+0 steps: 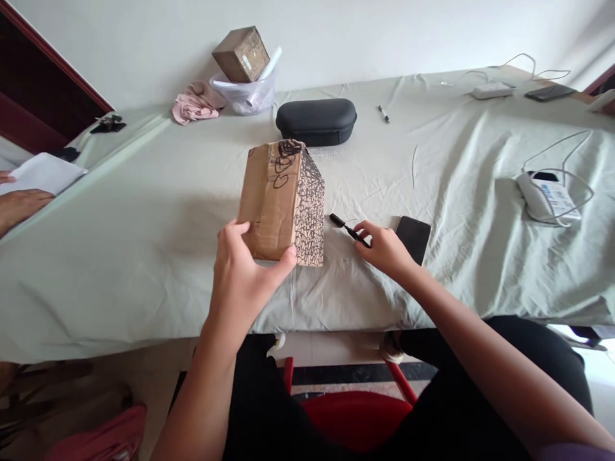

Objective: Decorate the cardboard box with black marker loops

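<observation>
My left hand (243, 278) grips the near end of a brown cardboard box (273, 198), with the thumb across its lower edge. The box stands tilted on the sheet, and black marker scribbles cover its right face and top corner. My right hand (384, 248) is just right of the box and holds a black marker (348, 227) between its fingers, the tip pointing up and left. A black smartphone (414, 237) lies flat next to my right hand, partly behind it.
A pale green sheet (120, 269) covers the table. A black glasses case (316, 121), a small marker (383, 113), a white cabled device (548, 197) and a pink cloth (196, 104) lie on it. Another person's hand (19, 208) rests on white paper (43, 174) at far left.
</observation>
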Demonstrator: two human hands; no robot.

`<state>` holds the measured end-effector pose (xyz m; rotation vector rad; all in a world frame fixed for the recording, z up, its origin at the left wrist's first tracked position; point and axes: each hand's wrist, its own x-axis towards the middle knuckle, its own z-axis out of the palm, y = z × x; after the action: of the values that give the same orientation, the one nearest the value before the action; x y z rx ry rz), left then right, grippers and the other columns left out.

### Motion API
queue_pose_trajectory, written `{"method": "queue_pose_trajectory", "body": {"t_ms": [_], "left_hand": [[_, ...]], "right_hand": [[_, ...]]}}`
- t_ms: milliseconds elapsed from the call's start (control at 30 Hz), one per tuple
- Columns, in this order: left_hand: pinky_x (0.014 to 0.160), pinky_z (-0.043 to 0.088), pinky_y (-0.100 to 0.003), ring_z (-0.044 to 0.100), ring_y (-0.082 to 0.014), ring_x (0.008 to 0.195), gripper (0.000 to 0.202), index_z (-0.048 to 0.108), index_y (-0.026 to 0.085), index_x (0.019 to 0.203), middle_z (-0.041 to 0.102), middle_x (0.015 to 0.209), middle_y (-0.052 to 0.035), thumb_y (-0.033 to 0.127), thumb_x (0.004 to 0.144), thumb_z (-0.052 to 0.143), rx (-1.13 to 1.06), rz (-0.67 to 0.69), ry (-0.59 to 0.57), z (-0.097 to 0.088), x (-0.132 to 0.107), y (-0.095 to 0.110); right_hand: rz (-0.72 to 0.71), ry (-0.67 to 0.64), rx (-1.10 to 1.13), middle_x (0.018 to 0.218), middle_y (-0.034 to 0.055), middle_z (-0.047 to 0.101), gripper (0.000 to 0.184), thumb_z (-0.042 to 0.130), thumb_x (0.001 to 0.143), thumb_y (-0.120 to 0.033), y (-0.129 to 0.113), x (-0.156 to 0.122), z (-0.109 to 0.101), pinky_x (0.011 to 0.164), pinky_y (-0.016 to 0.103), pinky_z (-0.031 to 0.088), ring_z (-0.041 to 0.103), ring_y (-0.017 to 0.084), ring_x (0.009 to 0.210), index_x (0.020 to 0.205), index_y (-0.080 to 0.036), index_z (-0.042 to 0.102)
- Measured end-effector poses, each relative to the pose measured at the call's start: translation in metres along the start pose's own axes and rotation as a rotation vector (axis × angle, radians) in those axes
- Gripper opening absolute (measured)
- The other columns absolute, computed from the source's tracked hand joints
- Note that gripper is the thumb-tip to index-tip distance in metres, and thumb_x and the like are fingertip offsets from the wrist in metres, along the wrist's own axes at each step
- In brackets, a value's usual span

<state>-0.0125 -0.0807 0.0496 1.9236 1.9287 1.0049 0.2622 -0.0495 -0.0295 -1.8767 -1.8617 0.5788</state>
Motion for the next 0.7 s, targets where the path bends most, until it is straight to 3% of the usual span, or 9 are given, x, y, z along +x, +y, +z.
{"method": "queue_pose_trajectory", "body": {"t_ms": [333, 567, 700], "left_hand": [[0.114, 0.047, -0.055, 0.051, -0.0357, 0.139, 0.063, 0.042, 0.022, 0.121, 0.052, 0.143, -0.0180, 0.052, 0.075, 0.074, -0.097, -0.001, -0.027, 0.000, 0.004, -0.003], [0.114, 0.046, -0.058, 0.047, -0.0372, 0.142, 0.065, 0.039, 0.024, 0.119, 0.048, 0.145, -0.0183, 0.051, 0.074, 0.075, -0.134, 0.000, -0.032, 0.002, 0.004, -0.004], [0.113, 0.047, -0.058, 0.048, -0.0384, 0.141, 0.065, 0.039, 0.022, 0.120, 0.049, 0.143, -0.0191, 0.049, 0.074, 0.075, -0.118, 0.039, -0.016, 0.006, 0.002, -0.003]], "right_hand": [[-0.061, 0.082, -0.205, 0.129, 0.0074, 0.072, 0.036, 0.055, 0.099, -0.025, -0.009, 0.021, 0.020, 0.070, 0.034, 0.044, 0.070, 0.029, 0.105, 0.133, -0.024, 0.067], [-0.069, 0.065, -0.289, 0.135, 0.0110, 0.067, 0.043, 0.050, 0.101, -0.018, -0.023, 0.042, 0.032, 0.093, 0.039, 0.048, 0.059, 0.032, 0.123, 0.143, -0.019, 0.059], [-0.026, 0.098, -0.293, 0.137, 0.0197, 0.060, 0.040, 0.055, 0.101, -0.028, -0.037, 0.063, 0.042, 0.102, 0.046, 0.044, 0.053, 0.039, 0.125, 0.138, -0.013, 0.060]]}}
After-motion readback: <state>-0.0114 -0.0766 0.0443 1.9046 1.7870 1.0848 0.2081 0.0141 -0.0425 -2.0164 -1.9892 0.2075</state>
